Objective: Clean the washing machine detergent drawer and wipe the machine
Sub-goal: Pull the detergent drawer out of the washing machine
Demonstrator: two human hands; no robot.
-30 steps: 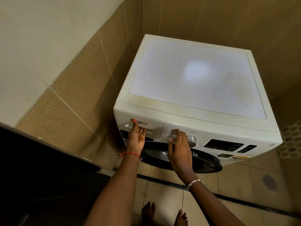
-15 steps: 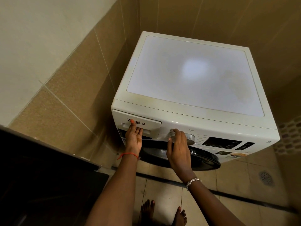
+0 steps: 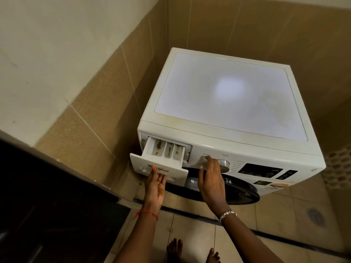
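Note:
A white front-loading washing machine (image 3: 190, 128) stands in a tiled corner. Its detergent drawer (image 3: 164, 151) at the top left of the front is pulled partly out, showing three compartments with brown residue. My left hand (image 3: 154, 186) holds the drawer's front panel from below, palm up, thumb on the logo and fingers tucked under the handle. My right hand (image 3: 210, 179) rests flat against the control panel, fingertips just left of the silver dial (image 3: 224, 165).
The dark round door (image 3: 239, 190) sits below the panel. Tiled walls close in on the machine's left and back. A dark counter (image 3: 57, 205) juts in at the lower left. A floor drain (image 3: 315, 217) lies to the right. My bare feet (image 3: 174, 249) stand on the floor tiles.
The drawer, closed a second ago, has slid out toward me with my left hand. My right hand has stayed on the panel. The view has shifted, so the machine sits further right.

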